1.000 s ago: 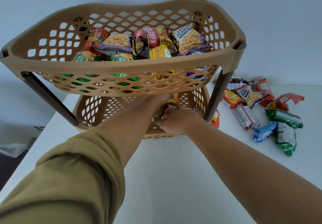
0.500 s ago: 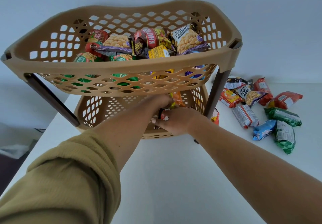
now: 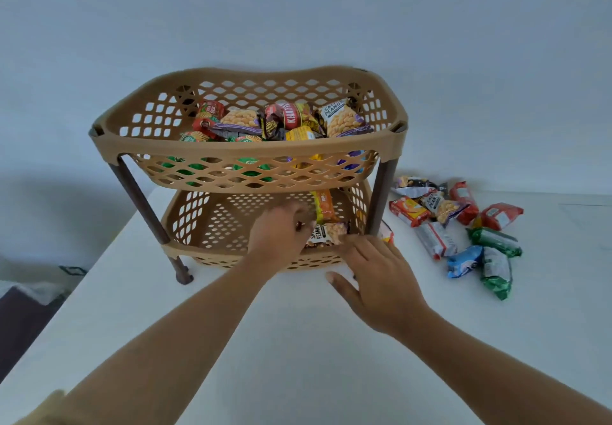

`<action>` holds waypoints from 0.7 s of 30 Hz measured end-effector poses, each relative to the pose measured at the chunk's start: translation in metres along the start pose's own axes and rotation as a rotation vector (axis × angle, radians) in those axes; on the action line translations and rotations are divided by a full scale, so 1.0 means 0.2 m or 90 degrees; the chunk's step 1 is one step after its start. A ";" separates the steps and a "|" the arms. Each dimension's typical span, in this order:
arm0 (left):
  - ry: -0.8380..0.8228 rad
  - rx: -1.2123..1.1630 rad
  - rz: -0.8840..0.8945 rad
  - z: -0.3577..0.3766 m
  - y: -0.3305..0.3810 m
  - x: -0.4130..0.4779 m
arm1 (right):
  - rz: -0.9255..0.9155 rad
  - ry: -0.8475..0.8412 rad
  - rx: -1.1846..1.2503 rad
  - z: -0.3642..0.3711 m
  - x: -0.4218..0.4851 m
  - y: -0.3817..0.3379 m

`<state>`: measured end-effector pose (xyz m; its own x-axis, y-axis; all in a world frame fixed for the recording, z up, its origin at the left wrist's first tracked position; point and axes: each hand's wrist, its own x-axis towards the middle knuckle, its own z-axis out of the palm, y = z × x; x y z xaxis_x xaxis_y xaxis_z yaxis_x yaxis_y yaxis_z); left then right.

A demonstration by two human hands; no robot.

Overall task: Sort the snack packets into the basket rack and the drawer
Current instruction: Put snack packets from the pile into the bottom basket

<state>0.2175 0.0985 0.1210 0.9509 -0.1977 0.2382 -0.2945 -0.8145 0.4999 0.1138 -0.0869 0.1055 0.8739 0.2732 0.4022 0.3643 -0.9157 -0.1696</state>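
A tan two-tier basket rack [image 3: 248,154] stands on the white table [image 3: 298,342]. Its upper basket holds several snack packets [image 3: 284,121]. In the lower basket [image 3: 212,226] lie a salted peanut packet [image 3: 328,234] and, behind it, an orange packet [image 3: 323,206]. My left hand [image 3: 276,237] reaches into the lower basket, with its fingers curled on the left end of the peanut packet. Just outside the front rim of the lower basket, my right hand [image 3: 377,275] hovers with spread fingers and holds nothing. No drawer is in view.
Several loose snack packets [image 3: 460,226] lie in a pile on the table to the right of the rack, red, green, blue and orange among them. A small packet [image 3: 385,234] leans by the rack's right front leg. The table's left edge [image 3: 99,259] drops off beside the rack.
The camera has pulled back and up. My right hand has come out of the lower basket and opened. The peanut packet now lies in the lower basket by my left hand.
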 end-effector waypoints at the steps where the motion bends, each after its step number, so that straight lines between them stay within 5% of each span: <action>1: 0.049 0.012 0.030 0.01 0.01 -0.07 | 0.011 0.005 0.001 -0.01 -0.07 0.02; 6: 0.183 0.054 0.151 0.20 0.08 -0.43 | 0.117 -0.041 -0.028 -0.02 -0.38 0.12; 14: -0.035 0.050 0.202 0.56 0.24 -0.67 | 0.296 -0.117 -0.030 0.03 -0.65 0.34; 21: -0.109 0.114 0.158 0.76 0.54 -0.47 | 0.311 -0.126 -0.051 -0.01 -0.64 0.66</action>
<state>0.1112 -0.0538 0.0266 0.8590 -0.4782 0.1829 -0.5119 -0.8097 0.2870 0.0496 -0.2435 0.0337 0.9824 -0.1473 0.1145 -0.1192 -0.9676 -0.2226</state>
